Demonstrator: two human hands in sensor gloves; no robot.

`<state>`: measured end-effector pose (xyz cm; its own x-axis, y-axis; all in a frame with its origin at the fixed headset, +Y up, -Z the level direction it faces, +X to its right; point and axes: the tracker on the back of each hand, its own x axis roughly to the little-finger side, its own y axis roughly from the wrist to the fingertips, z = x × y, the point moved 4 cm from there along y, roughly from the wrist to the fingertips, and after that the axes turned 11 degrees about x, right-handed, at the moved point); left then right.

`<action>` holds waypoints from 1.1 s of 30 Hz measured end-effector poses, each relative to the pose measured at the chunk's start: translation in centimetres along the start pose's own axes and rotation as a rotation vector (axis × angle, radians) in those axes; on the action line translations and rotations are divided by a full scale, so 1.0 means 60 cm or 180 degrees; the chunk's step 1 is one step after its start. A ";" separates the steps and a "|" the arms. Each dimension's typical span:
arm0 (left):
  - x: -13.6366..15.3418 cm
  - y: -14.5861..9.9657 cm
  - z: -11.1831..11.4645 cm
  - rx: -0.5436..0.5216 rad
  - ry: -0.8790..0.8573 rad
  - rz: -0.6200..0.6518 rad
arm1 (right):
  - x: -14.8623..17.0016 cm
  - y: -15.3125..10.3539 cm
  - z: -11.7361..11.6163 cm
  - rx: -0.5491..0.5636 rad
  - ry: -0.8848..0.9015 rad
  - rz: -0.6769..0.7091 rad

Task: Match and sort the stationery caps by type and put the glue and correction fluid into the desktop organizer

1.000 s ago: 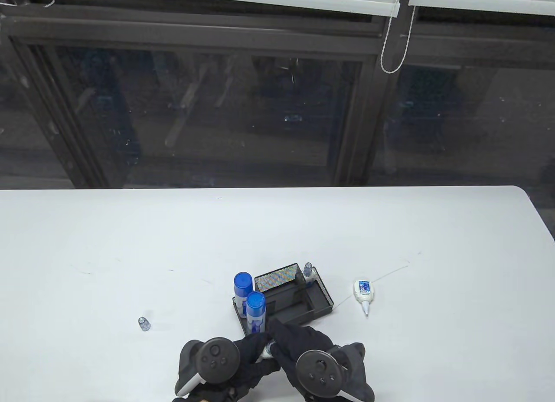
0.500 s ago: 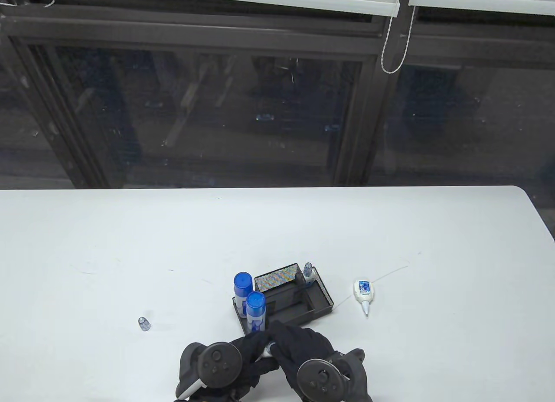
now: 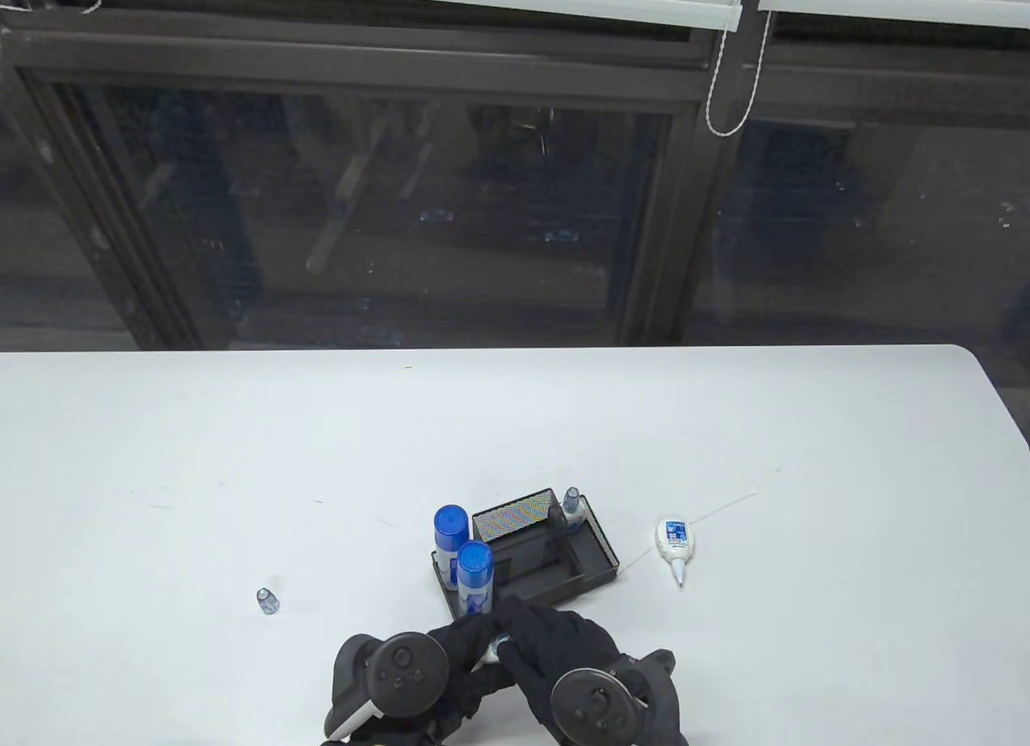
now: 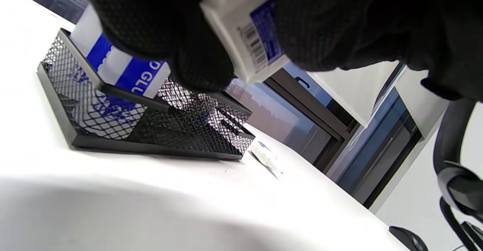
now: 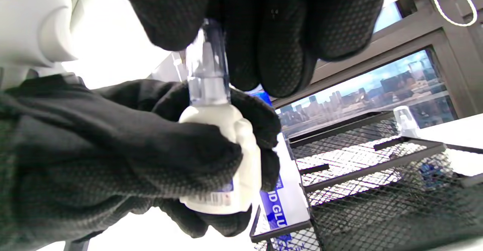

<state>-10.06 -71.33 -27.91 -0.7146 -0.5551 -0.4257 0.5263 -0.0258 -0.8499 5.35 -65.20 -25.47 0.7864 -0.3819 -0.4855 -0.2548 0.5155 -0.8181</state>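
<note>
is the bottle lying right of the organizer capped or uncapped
Uncapped. The correction fluid bottle lies on its side on the table, bare pointed nozzle toward the near edge; a loose clear cap sits far left.

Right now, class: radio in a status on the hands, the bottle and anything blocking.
Left hand grips correction fluid bottle. Right hand pinches clear cap on its tip. Organizer just ahead, nothing between.

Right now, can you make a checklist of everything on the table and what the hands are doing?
Surface: white table, faint scuffs.
Job's things: black mesh organizer holds two blue-capped glue bottles and a small capped bottle; uncapped correction fluid bottle lies right of it; loose clear cap at left.
Clutter: nothing seen.
Grippers: left hand grips a small white bottle; right hand pinches its clear cap.
Cables: blind cord.
Surroundings: dark windows.
</note>
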 end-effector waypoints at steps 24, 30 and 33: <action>0.009 -0.026 -0.050 -0.0291 0.0163 -0.0104 | 0.005 0.028 0.047 0.0130 -0.0081 -0.0200; 0.056 -0.050 -0.095 -0.0516 0.0249 -0.0400 | 0.047 0.068 0.096 0.0321 -0.0394 -0.0421; 0.075 -0.055 -0.105 -0.0544 0.0346 -0.0553 | 0.070 0.093 0.107 0.0355 -0.0561 -0.0519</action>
<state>-17.92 -68.48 -28.97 -0.8376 -0.4618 -0.2917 0.3123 0.0331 -0.9494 10.84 -59.01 -30.12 0.9003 -0.3324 -0.2810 -0.0608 0.5431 -0.8375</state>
